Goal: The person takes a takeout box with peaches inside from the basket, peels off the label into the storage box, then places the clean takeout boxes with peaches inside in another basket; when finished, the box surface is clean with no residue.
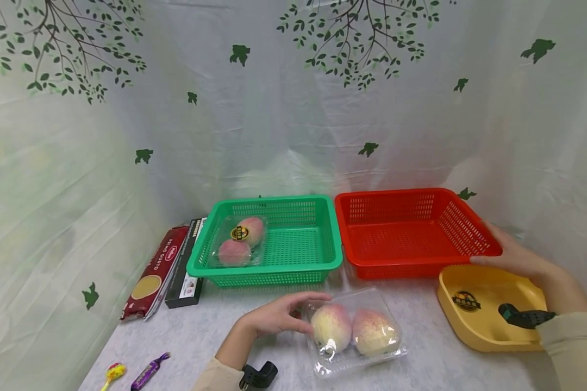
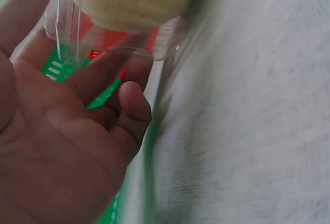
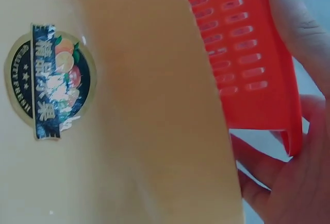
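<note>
My left hand (image 1: 286, 316) holds the left end of a clear plastic fruit pack (image 1: 344, 363) in the head view, thumb at the near side and fingers at the far side. Two pink-and-yellow peaches (image 1: 331, 327) sit inside it. In the left wrist view, the lower part of one peach (image 2: 136, 0) shows above the fingers. My right hand (image 1: 512, 255) grips the right end of a red plastic basket (image 1: 411, 266). In the right wrist view the thumb lies along the basket's outer rim (image 3: 283, 74), with fingers underneath. The red basket holds nothing.
A green basket (image 1: 274, 276) with another peach pack (image 1: 237, 244) stands left of the red one. A yellow tray (image 1: 484, 339) bearing a fruit sticker is below my right wrist. At left lie a red packet (image 1: 158, 271), a black box (image 1: 183, 290), a purple-wrapped sweet (image 1: 149, 372) and a lollipop (image 1: 114, 372).
</note>
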Demonstrator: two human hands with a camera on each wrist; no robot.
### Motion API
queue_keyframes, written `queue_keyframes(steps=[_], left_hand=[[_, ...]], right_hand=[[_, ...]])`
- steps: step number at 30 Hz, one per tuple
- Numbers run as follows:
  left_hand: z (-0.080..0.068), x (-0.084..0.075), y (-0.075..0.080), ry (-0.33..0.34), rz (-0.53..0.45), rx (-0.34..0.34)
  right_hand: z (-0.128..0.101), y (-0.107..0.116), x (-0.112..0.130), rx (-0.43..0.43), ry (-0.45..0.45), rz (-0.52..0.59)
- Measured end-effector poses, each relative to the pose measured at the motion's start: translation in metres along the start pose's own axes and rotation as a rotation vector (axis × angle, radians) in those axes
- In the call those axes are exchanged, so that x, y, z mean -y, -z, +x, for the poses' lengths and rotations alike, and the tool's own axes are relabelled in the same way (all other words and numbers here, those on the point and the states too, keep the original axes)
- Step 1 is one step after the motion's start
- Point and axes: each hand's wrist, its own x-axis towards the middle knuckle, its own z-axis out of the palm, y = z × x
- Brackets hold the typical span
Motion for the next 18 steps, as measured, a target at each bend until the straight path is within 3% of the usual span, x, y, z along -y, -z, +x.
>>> queue_keyframes(steps=[8,18], left_hand=[[0.003,0.004,-0.002,-0.045,-0.061,0.014],[0.01,-0.005,-0.013,-0.107,-0.08,-0.09]], right_hand=[[-0.002,-0.001,0.0,0.026,-0.057,0.01],[-0.003,-0.002,-0.005,0.023,-0.05,0.039]])
